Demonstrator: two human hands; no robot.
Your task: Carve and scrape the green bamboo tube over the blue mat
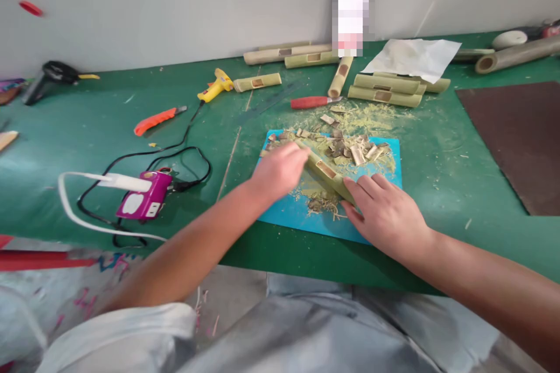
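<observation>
A green bamboo tube (pixel 322 166) with a rectangular slot cut in it lies slantwise over a blue mat (pixel 280 210). My right hand (pixel 387 210) is closed around its near right end. At the tube's far left end my left hand (pixel 282 169) is closed, its fingertips pressed against the bamboo; whether something small is also in them is hidden. Bamboo chips (pixel 356 154) and shavings cover much of the mat. Beyond it lies a red-handled knife (pixel 310 102), its blade pointing right.
Slotted bamboo tubes (pixel 385 96) lie at the back, some under white paper (pixel 409 58). A yellow glue gun (pixel 216 86), an orange cutter (pixel 157 120) and a purple power adapter (pixel 146 195) with cords are on the left. A dark brown board (pixel 516 140) lies right.
</observation>
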